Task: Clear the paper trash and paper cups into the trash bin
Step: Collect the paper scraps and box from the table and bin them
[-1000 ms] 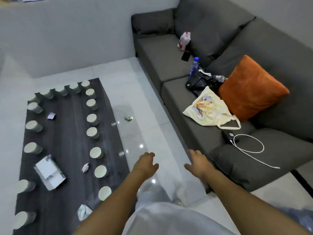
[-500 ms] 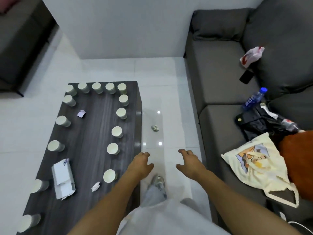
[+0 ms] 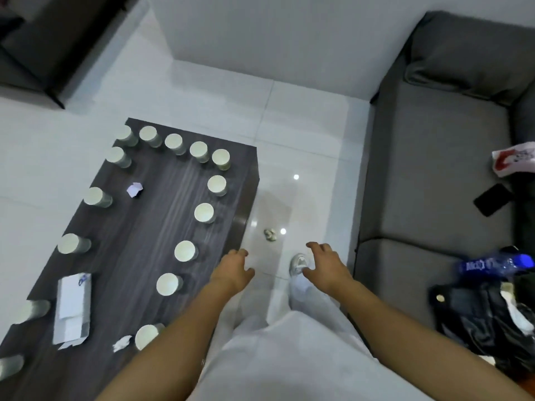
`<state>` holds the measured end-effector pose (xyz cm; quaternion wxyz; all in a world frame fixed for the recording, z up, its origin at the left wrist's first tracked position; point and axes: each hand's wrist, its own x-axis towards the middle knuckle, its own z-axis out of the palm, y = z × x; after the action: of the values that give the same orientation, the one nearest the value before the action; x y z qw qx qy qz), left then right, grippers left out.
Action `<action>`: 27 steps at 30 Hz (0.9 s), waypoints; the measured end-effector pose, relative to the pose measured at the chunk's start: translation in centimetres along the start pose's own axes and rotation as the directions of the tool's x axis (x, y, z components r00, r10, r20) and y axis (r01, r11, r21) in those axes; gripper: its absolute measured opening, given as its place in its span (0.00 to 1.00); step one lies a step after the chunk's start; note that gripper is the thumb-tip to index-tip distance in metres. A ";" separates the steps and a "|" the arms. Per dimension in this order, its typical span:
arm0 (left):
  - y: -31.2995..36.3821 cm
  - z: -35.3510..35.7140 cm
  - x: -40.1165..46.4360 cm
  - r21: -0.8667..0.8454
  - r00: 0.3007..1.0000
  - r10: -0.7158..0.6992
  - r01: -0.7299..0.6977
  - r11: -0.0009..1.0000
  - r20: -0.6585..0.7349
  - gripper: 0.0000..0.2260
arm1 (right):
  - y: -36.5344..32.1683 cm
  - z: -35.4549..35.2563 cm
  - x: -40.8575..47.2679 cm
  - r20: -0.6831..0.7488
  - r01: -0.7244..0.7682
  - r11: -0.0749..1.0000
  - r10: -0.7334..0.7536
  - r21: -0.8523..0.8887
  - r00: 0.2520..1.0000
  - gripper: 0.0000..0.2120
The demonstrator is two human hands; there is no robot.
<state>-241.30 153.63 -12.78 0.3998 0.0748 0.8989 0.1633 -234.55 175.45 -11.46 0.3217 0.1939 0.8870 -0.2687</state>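
**A:** Hands first — what were they doing?

**B:** Both were held out over the white tile floor (image 3: 304, 111), between the dark wooden coffee table (image 3: 150, 227) and the grey sofa (image 3: 434, 169). The left hand (image 3: 233, 270) hung just off the table's right edge, fingers loosely curled, holding nothing. The right hand (image 3: 325, 266) was the same, relaxed and empty, above a white sneaker (image 3: 298, 263).

**A:** And the paper cups?

**B:** Paper cups (image 3: 204, 213) stood along the table's edges: a row across the far edge, a line down the right edge, several more spaced along the left edge. All were upright and apart from one another.

**A:** Paper trash?

**B:** A crumpled white scrap (image 3: 135, 189) lay near the far left corner. Another crumpled piece (image 3: 122, 342) lay toward the near edge, just beside a cup. A flattened white carton (image 3: 72, 308) lay near the left edge. One small crumpled wad (image 3: 270, 235) sat on the floor off the table's right edge, ahead of both hands.

**A:** Anything on the sofa?

**B:** A blue-capped water bottle (image 3: 495, 266), a black bag (image 3: 486, 322), a dark phone (image 3: 494, 199) and a red-and-white plastic bag (image 3: 515, 162).
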 end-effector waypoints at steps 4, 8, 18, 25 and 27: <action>3.3 -1.5 4.9 -0.083 0.998 -0.070 0.069 0.994 -0.001 0.23 | 0.6 -4.5 6.2 0.033 0.019 0.999 -0.018 -0.028 0.999 0.29; 4.2 -2.2 9.5 -0.145 0.991 -0.124 0.118 0.982 -0.039 0.23 | 0.4 -5.8 11.9 0.098 0.044 0.999 -0.041 -0.031 0.994 0.31; -1.0 7.5 26.7 -0.157 0.989 -0.150 0.150 0.976 0.008 0.22 | 3.2 6.0 32.7 0.165 0.129 0.991 -0.120 -0.040 0.979 0.32; -8.3 18.8 40.0 -0.134 0.987 -0.161 0.158 0.978 -0.012 0.22 | 10.5 20.1 46.5 0.175 0.125 0.990 -0.113 -0.062 0.978 0.33; -10.2 22.0 43.7 -0.164 0.985 -0.170 0.163 0.973 -0.029 0.22 | 12.3 24.1 50.1 0.165 0.105 0.994 -0.098 -0.033 0.981 0.33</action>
<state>-254.27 160.85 -60.50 0.3976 -0.0367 0.8941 0.2026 -252.90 179.16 -65.28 0.3832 0.1191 0.8718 -0.2810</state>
